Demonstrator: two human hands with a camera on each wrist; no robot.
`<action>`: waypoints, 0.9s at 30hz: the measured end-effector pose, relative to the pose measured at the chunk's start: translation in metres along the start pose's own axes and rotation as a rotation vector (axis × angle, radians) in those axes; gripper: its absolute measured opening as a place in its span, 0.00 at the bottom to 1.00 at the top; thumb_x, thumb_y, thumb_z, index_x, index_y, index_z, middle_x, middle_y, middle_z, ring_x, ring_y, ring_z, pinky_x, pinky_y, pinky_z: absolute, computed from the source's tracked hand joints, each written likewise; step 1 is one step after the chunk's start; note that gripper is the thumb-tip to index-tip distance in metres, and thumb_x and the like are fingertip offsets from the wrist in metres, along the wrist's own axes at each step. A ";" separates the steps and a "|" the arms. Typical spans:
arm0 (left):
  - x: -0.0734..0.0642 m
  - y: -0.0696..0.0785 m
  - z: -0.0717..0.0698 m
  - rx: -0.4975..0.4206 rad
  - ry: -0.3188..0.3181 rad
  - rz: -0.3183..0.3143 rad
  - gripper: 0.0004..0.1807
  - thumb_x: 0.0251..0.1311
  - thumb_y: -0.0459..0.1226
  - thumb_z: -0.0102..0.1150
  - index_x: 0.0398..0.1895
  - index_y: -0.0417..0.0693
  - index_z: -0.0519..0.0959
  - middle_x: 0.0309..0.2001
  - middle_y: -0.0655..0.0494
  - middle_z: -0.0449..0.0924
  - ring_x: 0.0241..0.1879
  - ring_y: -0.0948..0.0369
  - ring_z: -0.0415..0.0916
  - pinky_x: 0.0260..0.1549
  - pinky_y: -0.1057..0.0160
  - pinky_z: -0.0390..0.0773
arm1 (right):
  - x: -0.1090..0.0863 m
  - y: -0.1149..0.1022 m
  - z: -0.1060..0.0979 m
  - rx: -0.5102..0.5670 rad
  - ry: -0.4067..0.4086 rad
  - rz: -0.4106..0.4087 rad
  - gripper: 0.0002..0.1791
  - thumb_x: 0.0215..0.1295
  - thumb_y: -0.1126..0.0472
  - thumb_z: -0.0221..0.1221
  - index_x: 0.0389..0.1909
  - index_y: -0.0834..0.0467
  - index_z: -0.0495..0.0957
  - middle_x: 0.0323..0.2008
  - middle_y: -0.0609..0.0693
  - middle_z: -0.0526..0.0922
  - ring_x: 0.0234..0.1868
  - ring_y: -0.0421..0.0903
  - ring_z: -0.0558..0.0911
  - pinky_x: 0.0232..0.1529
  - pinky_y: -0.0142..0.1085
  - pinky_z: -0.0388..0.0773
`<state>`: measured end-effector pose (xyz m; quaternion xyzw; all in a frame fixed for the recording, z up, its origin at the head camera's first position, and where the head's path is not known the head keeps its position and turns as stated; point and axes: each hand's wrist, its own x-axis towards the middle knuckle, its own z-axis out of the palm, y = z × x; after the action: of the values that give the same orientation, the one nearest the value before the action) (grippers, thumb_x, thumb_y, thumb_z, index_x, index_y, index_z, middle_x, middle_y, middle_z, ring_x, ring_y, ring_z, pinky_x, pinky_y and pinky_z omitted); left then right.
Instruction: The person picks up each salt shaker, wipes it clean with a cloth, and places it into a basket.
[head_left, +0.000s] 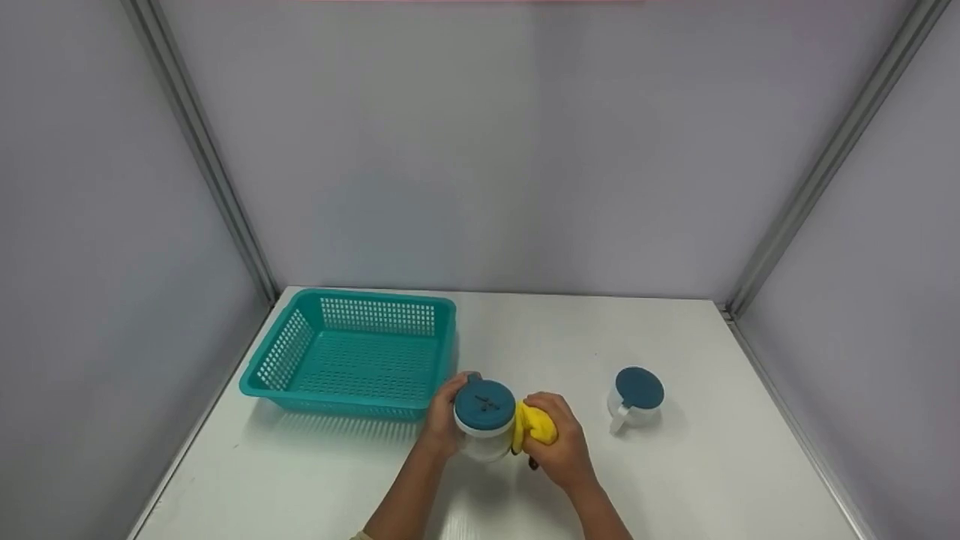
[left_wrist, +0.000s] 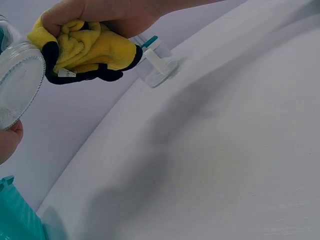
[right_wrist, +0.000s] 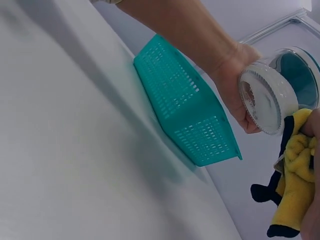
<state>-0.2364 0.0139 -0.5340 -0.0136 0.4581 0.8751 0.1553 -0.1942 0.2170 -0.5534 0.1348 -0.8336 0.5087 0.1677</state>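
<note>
My left hand grips a clear jar with a round blue lid from its left side. In the right wrist view the jar's ribbed glass base shows, raised off the table. A bunched yellow cloth with dark edging is held in my right hand, and it presses against the jar's right side. The left wrist view shows the cloth right at the glass, with a small white tag on it. My right fingers are curled round the cloth.
A teal perforated basket stands at the left of the white table. To the right sits a second clear container with a blue lid and a white handle. Grey panels enclose the table at the back and both sides.
</note>
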 end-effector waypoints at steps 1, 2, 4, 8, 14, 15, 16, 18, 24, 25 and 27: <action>0.000 0.000 0.000 -0.004 -0.008 -0.005 0.16 0.68 0.45 0.39 0.52 0.50 0.71 0.51 0.57 0.70 0.53 0.58 0.63 0.57 0.57 0.62 | 0.000 0.003 0.000 0.002 -0.002 0.002 0.29 0.44 0.69 0.69 0.48 0.43 0.76 0.50 0.40 0.75 0.47 0.39 0.74 0.52 0.34 0.75; -0.001 -0.001 0.000 -0.012 -0.015 -0.011 0.16 0.68 0.46 0.40 0.52 0.50 0.71 0.51 0.57 0.70 0.53 0.58 0.64 0.57 0.57 0.63 | 0.000 0.006 0.001 0.005 -0.004 0.003 0.29 0.45 0.68 0.69 0.48 0.42 0.76 0.50 0.39 0.74 0.47 0.39 0.74 0.52 0.34 0.74; -0.002 -0.001 0.001 -0.043 -0.032 -0.022 0.16 0.67 0.46 0.42 0.51 0.50 0.71 0.50 0.58 0.71 0.53 0.58 0.65 0.57 0.57 0.64 | -0.001 0.010 0.001 0.013 -0.011 0.001 0.27 0.47 0.65 0.69 0.48 0.41 0.75 0.50 0.39 0.74 0.47 0.39 0.74 0.52 0.34 0.74; -0.004 -0.003 0.002 -0.053 -0.048 -0.044 0.17 0.66 0.47 0.44 0.52 0.51 0.71 0.51 0.58 0.71 0.54 0.59 0.65 0.57 0.57 0.64 | -0.001 0.016 0.001 0.023 -0.024 0.005 0.25 0.50 0.61 0.69 0.49 0.41 0.75 0.50 0.40 0.74 0.47 0.41 0.74 0.53 0.35 0.74; -0.007 -0.007 0.005 -0.053 -0.058 -0.090 0.17 0.66 0.48 0.45 0.53 0.52 0.71 0.52 0.58 0.71 0.54 0.58 0.65 0.56 0.57 0.64 | -0.001 0.017 0.001 0.047 -0.020 0.061 0.25 0.49 0.59 0.69 0.48 0.39 0.75 0.50 0.37 0.74 0.47 0.41 0.74 0.53 0.37 0.74; -0.007 -0.007 0.005 -0.051 -0.057 -0.094 0.18 0.66 0.49 0.45 0.53 0.52 0.71 0.52 0.58 0.72 0.54 0.57 0.65 0.56 0.57 0.65 | -0.001 0.017 0.001 0.055 -0.018 0.068 0.25 0.49 0.59 0.69 0.48 0.39 0.75 0.50 0.38 0.74 0.47 0.41 0.74 0.53 0.37 0.74; -0.007 -0.008 0.006 -0.053 -0.055 -0.100 0.18 0.65 0.49 0.45 0.53 0.52 0.71 0.52 0.57 0.72 0.54 0.57 0.65 0.56 0.57 0.65 | -0.001 0.016 0.001 0.061 -0.017 0.075 0.25 0.49 0.60 0.69 0.48 0.39 0.75 0.50 0.38 0.74 0.47 0.41 0.74 0.53 0.37 0.74; -0.007 -0.009 0.007 -0.032 -0.042 -0.107 0.20 0.66 0.49 0.44 0.56 0.51 0.70 0.53 0.57 0.71 0.54 0.57 0.65 0.56 0.57 0.65 | 0.000 0.015 0.000 0.068 -0.013 0.081 0.25 0.49 0.60 0.69 0.49 0.40 0.75 0.50 0.38 0.75 0.48 0.41 0.74 0.54 0.37 0.73; -0.006 -0.009 0.009 -0.029 -0.046 -0.107 0.18 0.65 0.47 0.44 0.53 0.51 0.70 0.50 0.59 0.71 0.53 0.58 0.64 0.55 0.58 0.64 | 0.004 0.010 -0.002 0.091 0.002 0.117 0.24 0.51 0.61 0.69 0.50 0.42 0.75 0.50 0.38 0.75 0.49 0.41 0.74 0.56 0.38 0.72; -0.005 -0.009 0.009 -0.035 -0.055 -0.103 0.17 0.65 0.47 0.44 0.51 0.51 0.71 0.48 0.58 0.71 0.52 0.58 0.65 0.55 0.58 0.64 | 0.005 0.008 -0.003 0.092 0.003 0.126 0.24 0.51 0.62 0.68 0.50 0.43 0.75 0.50 0.38 0.75 0.49 0.41 0.74 0.56 0.38 0.71; -0.004 -0.010 0.009 -0.041 -0.068 -0.098 0.14 0.65 0.46 0.44 0.48 0.52 0.72 0.46 0.59 0.71 0.50 0.59 0.65 0.54 0.58 0.64 | 0.006 0.002 -0.004 0.102 0.008 0.148 0.25 0.51 0.64 0.68 0.50 0.44 0.75 0.50 0.38 0.75 0.49 0.41 0.74 0.56 0.38 0.71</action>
<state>-0.2284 0.0250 -0.5358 -0.0097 0.4335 0.8755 0.2132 -0.2001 0.2215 -0.5506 0.0790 -0.8138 0.5619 0.1258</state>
